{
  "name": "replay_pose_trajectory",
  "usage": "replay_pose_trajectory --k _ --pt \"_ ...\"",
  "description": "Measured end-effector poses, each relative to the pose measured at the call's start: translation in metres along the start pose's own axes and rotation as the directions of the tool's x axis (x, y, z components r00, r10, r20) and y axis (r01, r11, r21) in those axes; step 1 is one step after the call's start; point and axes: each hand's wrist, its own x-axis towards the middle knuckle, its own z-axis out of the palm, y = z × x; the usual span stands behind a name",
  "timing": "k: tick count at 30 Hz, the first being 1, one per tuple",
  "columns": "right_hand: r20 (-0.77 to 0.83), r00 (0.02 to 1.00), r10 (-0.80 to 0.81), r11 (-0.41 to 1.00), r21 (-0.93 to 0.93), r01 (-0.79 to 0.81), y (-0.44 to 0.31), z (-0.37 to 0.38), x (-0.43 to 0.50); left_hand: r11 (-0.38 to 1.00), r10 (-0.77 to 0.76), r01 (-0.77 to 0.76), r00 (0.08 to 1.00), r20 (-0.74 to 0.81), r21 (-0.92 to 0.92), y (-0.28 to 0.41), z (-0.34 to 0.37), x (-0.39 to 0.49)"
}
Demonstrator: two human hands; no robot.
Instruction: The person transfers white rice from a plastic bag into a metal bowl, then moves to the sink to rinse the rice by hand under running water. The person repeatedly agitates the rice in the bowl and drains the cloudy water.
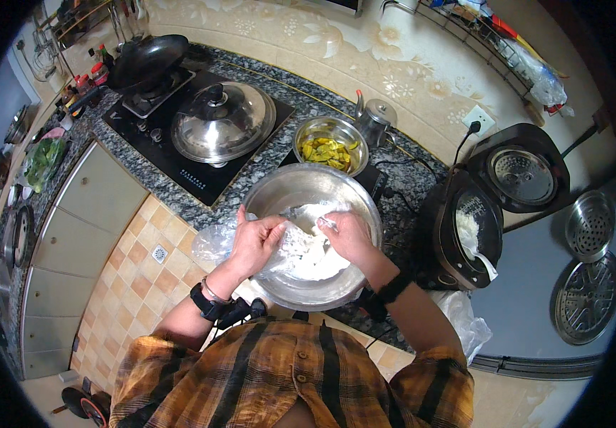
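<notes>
A large stainless steel basin (308, 293) stands in front of me with white flour (316, 261) in it. Over the basin, my left hand (257, 241) pinches one side of a clear plastic bag (286, 257) between thumb and fingers. My right hand (346, 235) grips the bag's other side, near the basin's right wall. Part of the bag hangs out past the left rim. White powder shows beneath the film, but I cannot tell how much is still inside the bag.
Behind the basin sit a steel bowl of yellow-green squash pieces (327, 151) and a metal kettle (377, 120). A lidded pan (222, 123) and a wok (147, 61) stand on the cooktop at left. An open rice cooker (468, 230) with rice and a white paddle (482, 262) is at right.
</notes>
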Motion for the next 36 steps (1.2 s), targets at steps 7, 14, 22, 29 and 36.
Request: replay_pose_trajectory --k 7,14,22,29,36 --pt "0.024 0.974 -0.226 0.953 0.211 0.216 -0.017 0.001 -0.006 0.999 -0.015 0.012 0.998 0.06 0.051 0.0 0.005 0.004" --pt "0.145 0.954 -0.262 0.961 0.127 0.245 -0.025 0.014 0.002 0.998 0.054 -0.054 0.999 -0.002 0.041 -0.003 0.007 0.005" --pt "0.273 0.96 -0.061 0.753 0.644 -0.135 -0.013 0.013 0.003 0.995 0.09 -0.091 0.995 0.038 0.027 -0.002 -0.002 0.006" --pt "0.202 0.972 -0.12 0.682 0.728 -0.068 -0.022 0.028 0.001 0.995 0.063 -0.062 0.998 0.009 -0.076 -0.003 0.007 0.007" --pt "0.179 0.984 -0.022 0.633 0.764 -0.125 -0.015 0.029 0.007 0.997 -0.029 0.036 0.994 0.104 -0.067 0.004 -0.001 0.002"
